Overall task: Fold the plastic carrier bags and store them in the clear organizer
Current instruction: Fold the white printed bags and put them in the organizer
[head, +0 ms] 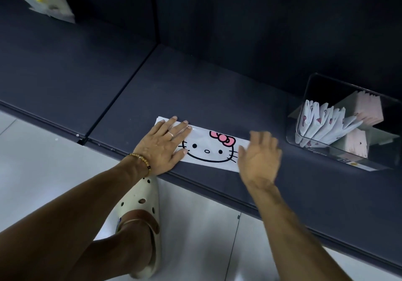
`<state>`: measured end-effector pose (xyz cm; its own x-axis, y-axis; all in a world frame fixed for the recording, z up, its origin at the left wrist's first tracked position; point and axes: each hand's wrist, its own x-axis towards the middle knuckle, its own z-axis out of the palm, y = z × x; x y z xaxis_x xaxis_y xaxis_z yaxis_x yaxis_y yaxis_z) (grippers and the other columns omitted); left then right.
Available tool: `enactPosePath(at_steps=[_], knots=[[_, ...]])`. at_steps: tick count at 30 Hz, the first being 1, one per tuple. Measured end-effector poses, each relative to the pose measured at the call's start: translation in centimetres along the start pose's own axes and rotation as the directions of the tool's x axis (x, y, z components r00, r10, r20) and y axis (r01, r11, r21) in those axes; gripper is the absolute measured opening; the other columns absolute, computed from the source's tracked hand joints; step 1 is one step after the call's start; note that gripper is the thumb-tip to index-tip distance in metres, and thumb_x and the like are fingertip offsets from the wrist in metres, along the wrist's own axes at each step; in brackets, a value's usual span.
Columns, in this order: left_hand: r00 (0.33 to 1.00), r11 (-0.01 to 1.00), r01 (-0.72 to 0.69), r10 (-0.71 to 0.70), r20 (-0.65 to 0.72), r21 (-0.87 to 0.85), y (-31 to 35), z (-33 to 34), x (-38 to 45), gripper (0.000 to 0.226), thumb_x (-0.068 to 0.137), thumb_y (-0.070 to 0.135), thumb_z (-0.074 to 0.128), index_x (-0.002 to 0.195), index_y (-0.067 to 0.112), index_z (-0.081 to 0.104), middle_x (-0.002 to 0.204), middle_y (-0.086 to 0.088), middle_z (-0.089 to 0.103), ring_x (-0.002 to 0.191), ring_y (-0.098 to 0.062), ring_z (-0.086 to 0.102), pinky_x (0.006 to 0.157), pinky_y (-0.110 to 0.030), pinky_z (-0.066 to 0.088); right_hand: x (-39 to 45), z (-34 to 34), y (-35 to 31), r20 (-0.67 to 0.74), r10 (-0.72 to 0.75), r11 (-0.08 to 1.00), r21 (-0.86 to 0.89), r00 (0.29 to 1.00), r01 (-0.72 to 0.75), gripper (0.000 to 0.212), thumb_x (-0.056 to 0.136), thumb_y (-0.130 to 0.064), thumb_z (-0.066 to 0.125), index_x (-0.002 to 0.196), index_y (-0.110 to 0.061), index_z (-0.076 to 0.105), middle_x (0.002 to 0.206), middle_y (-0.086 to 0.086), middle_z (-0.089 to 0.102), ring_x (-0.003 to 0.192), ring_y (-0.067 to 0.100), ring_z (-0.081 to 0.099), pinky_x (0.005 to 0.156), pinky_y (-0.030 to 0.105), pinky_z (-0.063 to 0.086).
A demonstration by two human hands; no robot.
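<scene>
Pressing flat with straight fingers, the left hand (pixel 162 144) pins a folded bag (pixel 208 148) on the dark shelf (pixel 195 98). Blurred, the right hand (pixel 260 156) spreads open over the bag's other end. Folded bags fill the organizer (pixel 339 126) at right.

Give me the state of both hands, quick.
Left hand: open, fingers flat, pressing the bag onto the shelf.
Right hand: open, fingers spread, blurred at the bag's right end, holding nothing.

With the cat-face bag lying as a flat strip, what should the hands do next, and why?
Probably fold the strip's right end over toward the left. The left hand presses the bag flat on the shelf, while the blurred right hand is open at that end.
</scene>
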<state>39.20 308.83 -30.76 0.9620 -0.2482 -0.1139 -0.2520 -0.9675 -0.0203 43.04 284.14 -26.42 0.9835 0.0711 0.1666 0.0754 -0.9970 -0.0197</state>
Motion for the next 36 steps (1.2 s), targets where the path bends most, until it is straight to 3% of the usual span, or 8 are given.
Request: enactPosePath(at_steps=[2,5,16,20,23,28,31,36], knots=[[1.0,1.0,0.008,-0.008,0.002,-0.001,0.0,0.0,0.0,0.065,0.094,0.054,0.009,0.151,0.024,0.004,0.159,0.004,0.008,0.146,-0.023,0.001,0.118,-0.04,0.002,-0.6,0.8,-4.2,-0.03,-0.269,0.952,0.147,0.963,0.27,0.041,0.076,-0.008,0.07,0.116,0.0,0.062,0.127,0.018,0.057,0.117,0.036,0.054,0.094,0.042,0.047],[1.0,1.0,0.01,-0.01,0.002,-0.007,0.0,0.0,-0.1,0.067,0.092,0.054,0.004,0.151,0.023,0.003,0.159,0.004,0.006,0.146,-0.021,-0.002,0.119,-0.04,0.001,-1.8,2.5,-9.7,0.216,-0.394,0.875,0.386,0.894,0.293,0.052,0.097,-0.016,0.041,0.146,-0.005,0.03,0.157,0.012,0.024,0.146,0.025,0.018,0.119,0.041,0.019],[0.999,0.999,0.01,-0.009,0.03,-0.045,-0.2,-0.1,-0.2,0.071,0.09,0.06,0.0,0.151,0.024,-0.004,0.159,0.006,0.0,0.146,-0.018,-0.005,0.119,-0.04,0.0,-1.7,3.9,3.7,0.354,-0.341,0.939,0.074,0.871,0.337,0.066,0.094,-0.051,-0.004,0.153,-0.02,-0.001,0.161,-0.002,-0.005,0.148,0.015,-0.008,0.119,0.039,-0.002],[0.998,0.998,0.026,-0.022,0.063,-0.06,0.6,-0.2,-1.0,0.072,0.091,0.06,0.005,0.151,0.022,-0.003,0.16,0.003,0.0,0.146,-0.02,-0.005,0.119,-0.041,0.001,-1.6,3.4,7.1,0.401,-0.224,0.971,0.008,0.889,0.241,0.065,0.096,-0.048,0.0,0.152,-0.015,-0.005,0.161,0.0,-0.009,0.147,0.016,-0.009,0.12,0.042,-0.002],[0.992,0.994,0.098,-0.094,0.089,-0.04,2.4,-0.7,-2.3,0.072,0.093,0.059,0.01,0.151,0.019,-0.003,0.16,0.0,0.001,0.146,-0.024,-0.004,0.119,-0.045,0.002,-1.8,2.2,6.4,0.359,-0.142,0.987,-0.024,0.923,0.161,0.061,0.1,-0.041,0.019,0.151,-0.008,0.014,0.161,0.011,0.005,0.148,0.026,0.004,0.119,0.046,0.006],[0.971,0.977,0.214,-0.211,0.109,-0.015,6.2,-1.2,-6.0,0.078,0.089,0.065,0.01,0.151,0.017,0.004,0.159,-0.008,0.007,0.145,-0.032,0.002,0.115,-0.05,0.002,-6.8,0.4,1.2,0.102,-0.474,0.876,0.156,0.875,0.456,0.037,0.09,-0.026,0.05,0.123,-0.011,0.057,0.124,0.008,0.055,0.11,0.029,0.054,0.09,0.042,0.045],[0.983,0.994,0.106,-0.103,0.15,-0.011,6.3,-1.6,-8.0,0.084,0.083,0.073,0.026,0.149,0.029,-0.001,0.159,-0.007,0.0,0.144,-0.036,0.001,0.115,-0.051,0.007,-8.9,0.5,0.0,0.152,-0.479,0.872,0.2,0.865,0.448,0.038,0.09,-0.028,0.053,0.126,-0.015,0.056,0.127,0.003,0.052,0.117,0.024,0.051,0.095,0.04,0.042],[0.98,0.999,-0.023,0.031,0.199,-0.043,4.9,-3.2,-9.4,0.055,0.097,0.044,0.033,0.148,0.04,0.013,0.159,0.006,0.011,0.145,-0.03,0.003,0.114,-0.045,0.014,-9.3,0.5,1.2,0.216,-0.479,0.878,0.134,0.851,0.46,0.049,0.095,-0.025,0.045,0.141,-0.012,0.042,0.148,0.004,0.039,0.138,0.022,0.034,0.113,0.041,0.026]])
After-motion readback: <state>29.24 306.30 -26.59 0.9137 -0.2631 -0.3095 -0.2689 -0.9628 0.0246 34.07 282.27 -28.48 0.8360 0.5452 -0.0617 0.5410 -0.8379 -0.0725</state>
